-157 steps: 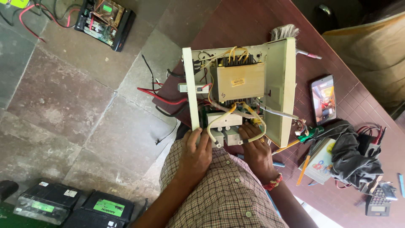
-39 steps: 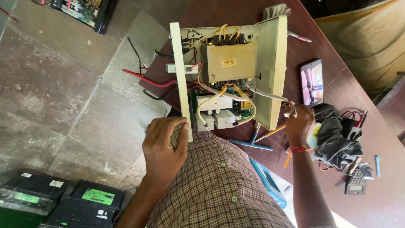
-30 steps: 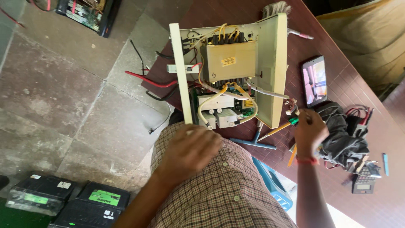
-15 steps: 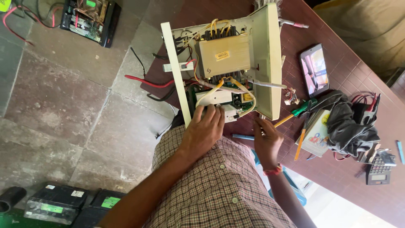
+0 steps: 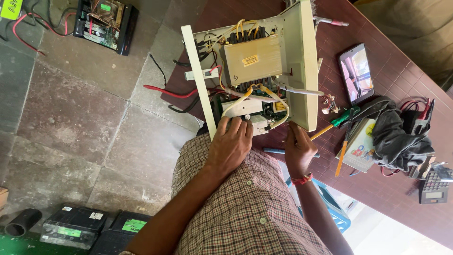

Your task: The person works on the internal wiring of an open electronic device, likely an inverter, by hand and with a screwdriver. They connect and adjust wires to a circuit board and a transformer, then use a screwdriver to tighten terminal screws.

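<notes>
Seen from a camera on the person's head, a checked shirt sleeve and torso fill the bottom centre of the frame. From it the left hand reaches up to the middle of the frame; its fingers are curled loosely and the fingertips rest on the near edge of a white block and green circuit board inside an open cream-coloured appliance case. It presses there rather than gripping anything. Just right of it, the right hand, with a red band at the wrist, is closed around a thin tool handle at the lower right corner of the case; a yellow shaft runs up and right from it, though whether that shaft belongs to the held tool is unclear.

The case stands open on a dark red tiled worktop. Inside it, nearest the hands, sits the circuit board with yellow and white wires looping over it; beyond that, a flat metal box with a small label, and more yellow wires at the far end. Red and black cables trail out of its left side over the worktop edge.

To the right on the worktop lie a green-handled screwdriver, a small white carton, a dark crumpled cloth, a smartphone and, near the right edge, a calculator.

On the stone floor at left, black batteries sit at the bottom, and another opened unit lies at the upper left.
</notes>
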